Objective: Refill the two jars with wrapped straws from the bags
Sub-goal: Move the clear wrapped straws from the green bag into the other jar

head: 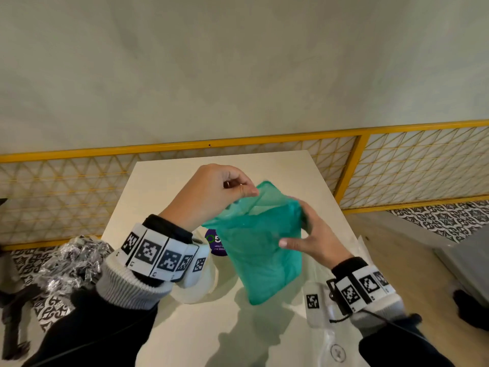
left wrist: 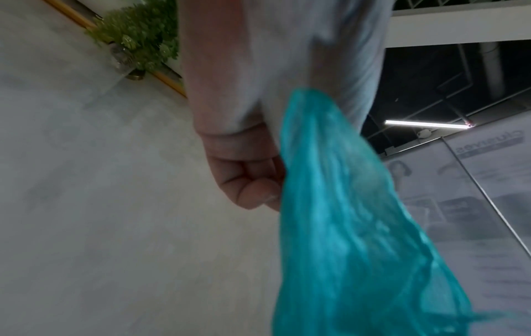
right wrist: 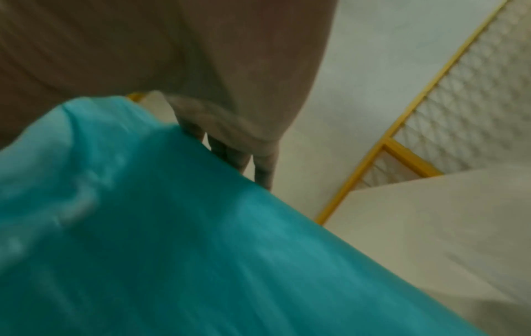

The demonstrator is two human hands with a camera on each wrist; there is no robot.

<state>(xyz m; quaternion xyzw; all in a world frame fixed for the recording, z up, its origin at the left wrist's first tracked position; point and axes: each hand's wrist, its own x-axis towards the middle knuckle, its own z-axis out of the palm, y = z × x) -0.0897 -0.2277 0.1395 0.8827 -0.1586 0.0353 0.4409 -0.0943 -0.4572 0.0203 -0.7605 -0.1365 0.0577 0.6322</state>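
The left hand (head: pixel 211 192) pinches the rim of the teal plastic bag (head: pixel 260 242); the right hand (head: pixel 315 234) cups its side, held above the table (head: pixel 312 176) — opening step; next, reach inside for straws; jars unseen.

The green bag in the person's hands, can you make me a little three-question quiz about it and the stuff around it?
1. True or false: the teal bag lies flat on the white table.
2. Which hand pinches the bag's top edge between thumb and fingers? A) left hand B) right hand C) neither
3. Fill in: the fence behind the table has a ______ coloured frame.

Key
1. False: both hands hold it up above the table.
2. A. The right hand grips the bag's side.
3. Yellow.
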